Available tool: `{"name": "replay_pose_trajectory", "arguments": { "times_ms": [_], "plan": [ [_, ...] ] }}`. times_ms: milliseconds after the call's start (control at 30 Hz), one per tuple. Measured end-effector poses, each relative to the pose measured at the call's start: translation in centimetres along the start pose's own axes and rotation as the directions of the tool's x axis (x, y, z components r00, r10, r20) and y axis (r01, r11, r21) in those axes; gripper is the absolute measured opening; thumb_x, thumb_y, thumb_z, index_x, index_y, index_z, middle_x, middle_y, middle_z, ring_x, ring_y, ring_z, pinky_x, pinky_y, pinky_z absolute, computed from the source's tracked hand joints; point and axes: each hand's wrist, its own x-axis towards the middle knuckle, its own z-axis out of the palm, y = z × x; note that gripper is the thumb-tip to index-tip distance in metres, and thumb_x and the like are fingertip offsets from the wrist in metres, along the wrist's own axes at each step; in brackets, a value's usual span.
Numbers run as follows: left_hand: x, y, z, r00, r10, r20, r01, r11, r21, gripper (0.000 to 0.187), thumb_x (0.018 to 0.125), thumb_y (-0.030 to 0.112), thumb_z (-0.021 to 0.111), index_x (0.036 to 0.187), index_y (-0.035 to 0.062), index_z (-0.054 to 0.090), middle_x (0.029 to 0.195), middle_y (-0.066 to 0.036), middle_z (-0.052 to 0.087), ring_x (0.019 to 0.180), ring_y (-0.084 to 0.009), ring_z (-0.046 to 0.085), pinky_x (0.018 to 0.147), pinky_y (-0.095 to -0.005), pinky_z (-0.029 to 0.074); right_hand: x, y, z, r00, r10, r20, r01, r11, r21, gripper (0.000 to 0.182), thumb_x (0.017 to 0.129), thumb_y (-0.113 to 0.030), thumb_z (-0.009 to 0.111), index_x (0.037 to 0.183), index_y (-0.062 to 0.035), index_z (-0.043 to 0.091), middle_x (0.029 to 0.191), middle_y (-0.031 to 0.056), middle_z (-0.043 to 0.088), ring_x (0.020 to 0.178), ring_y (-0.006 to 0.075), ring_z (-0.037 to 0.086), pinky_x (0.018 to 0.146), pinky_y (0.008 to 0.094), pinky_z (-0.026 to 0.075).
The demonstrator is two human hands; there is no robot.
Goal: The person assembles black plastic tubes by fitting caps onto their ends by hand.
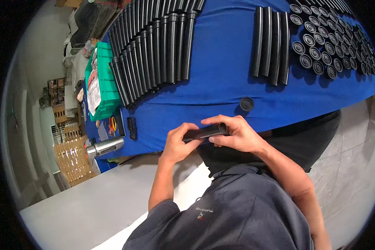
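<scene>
Between my two hands, in front of my body at the table's near edge, is a black tube [205, 132]. My left hand [180, 142] is wrapped round its left part. At the other end, my right hand [236, 135] grips it with thumb and fingers near the open mouth, which faces right. A round black cap [246, 103] lies alone on the blue cloth [225, 54], just beyond my right hand. Further off, several plain black tubes [271, 46] lie side by side on the cloth.
Many round black caps [315, 53] stand at the right. Rows of capped black tubes [171, 48] fill the left. Beside them are a green crate [108, 93], scissors [113, 123], a black tool [132, 128] and a steel flask [106, 147].
</scene>
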Motion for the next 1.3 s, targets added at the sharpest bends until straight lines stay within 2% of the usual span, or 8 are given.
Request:
{"name": "replay_pose_trajectory", "arguments": {
  "times_ms": [33,167,333,467,533,733,1133,1300],
  "plan": [
    [0.0,0.6,0.0,1.0,0.0,-0.005,0.0,0.999,-0.043,0.034,0.071,0.003,0.081,0.103,0.0014,0.068,0.092,-0.01,0.074,0.086,-0.0185,0.071,0.083,-0.0322,0.055,0.0,0.1,0.0,0.999,-0.038,0.0,0.038,0.999,-0.022,0.045,0.089,-0.011,0.078,0.132,-0.0076,0.066,0.086,0.0056,0.073,0.073,0.0081,0.066,0.066,0.0291,0.053],
    [0.1,1.0,-1.0,0.997,0.046,0.069,-0.046,0.999,-0.006,0.032,0.076,0.005,0.081,0.106,-0.0008,0.07,0.1,-0.012,0.071,0.092,-0.0242,0.071,0.083,-0.035,0.055,0.1,0.5,-0.1,0.991,-0.134,0.017,0.135,0.981,-0.14,0.043,0.089,-0.016,0.079,0.129,-0.0086,0.068,0.081,0.0048,0.07,0.068,0.0098,0.062,0.064,0.0287,0.051],
    [0.6,1.1,-1.7,0.978,0.152,0.14,-0.16,0.986,0.047,0.042,0.076,0.006,0.081,0.115,-0.0012,0.07,0.107,-0.013,0.07,0.097,-0.0268,0.069,0.089,-0.0369,0.054,0.1,0.7,0.1,0.986,-0.166,-0.018,0.163,0.981,-0.102,0.041,0.088,-0.016,0.077,0.127,-0.0091,0.068,0.082,0.0054,0.069,0.067,0.0116,0.061,0.063,0.0304,0.051],
    [0.5,1.9,-0.7,0.998,0.036,0.046,-0.035,0.999,-0.017,0.041,0.074,0.005,0.082,0.112,0.0003,0.067,0.104,-0.012,0.069,0.095,-0.0273,0.069,0.088,-0.0367,0.054,0.0,0.0,-0.2,0.994,-0.113,0.001,0.113,0.991,-0.074,0.041,0.086,-0.013,0.075,0.127,-0.0084,0.069,0.09,0.0071,0.074,0.068,0.0126,0.062,0.065,0.0306,0.052],
    [0.1,1.1,-0.2,0.999,-0.033,-0.012,0.033,0.998,-0.052,0.04,0.072,0.003,0.082,0.109,0.0011,0.066,0.103,-0.011,0.068,0.095,-0.0273,0.069,0.088,-0.0366,0.054,0.0,0.3,-0.1,0.985,-0.17,0.01,0.17,0.979,-0.116,0.042,0.085,-0.011,0.075,0.126,-0.0074,0.069,0.095,0.0082,0.075,0.069,0.0136,0.063,0.066,0.0307,0.053],
    [0.6,1.2,-0.9,0.991,0.134,-0.024,-0.133,0.99,0.046,0.036,0.071,-0.001,0.08,0.103,0.0013,0.064,0.103,-0.011,0.068,0.097,-0.0258,0.069,0.087,-0.0358,0.055,-0.1,0.2,-0.2,0.975,-0.216,0.058,0.223,0.958,-0.182,0.045,0.082,-0.007,0.074,0.127,-0.0058,0.069,0.106,0.0103,0.075,0.072,0.0157,0.066,0.068,0.0312,0.054],
    [0.9,1.3,-2.7,0.976,0.124,0.177,-0.127,0.992,0.01,0.038,0.08,0.004,0.077,0.118,0.0007,0.071,0.113,-0.014,0.068,0.11,-0.0275,0.066,0.095,-0.0388,0.054,0.0,0.5,-0.1,0.968,-0.247,0.034,0.25,0.96,-0.125,0.045,0.087,-0.01,0.075,0.131,-0.007,0.069,0.113,0.0099,0.075,0.077,0.0163,0.067,0.07,0.0308,0.054],
    [0.9,1.7,-2.4,0.99,0.078,0.115,-0.07,0.995,-0.067,0.043,0.079,0.004,0.08,0.12,0.0024,0.069,0.113,-0.012,0.068,0.108,-0.028,0.068,0.094,-0.0379,0.054,-0.2,0.2,-0.3,0.981,-0.189,0.03,0.191,0.973,-0.126,0.047,0.088,-0.01,0.077,0.133,-0.0069,0.068,0.112,0.0102,0.075,0.082,0.0154,0.068,0.072,0.0303,0.054]
  ]
}}
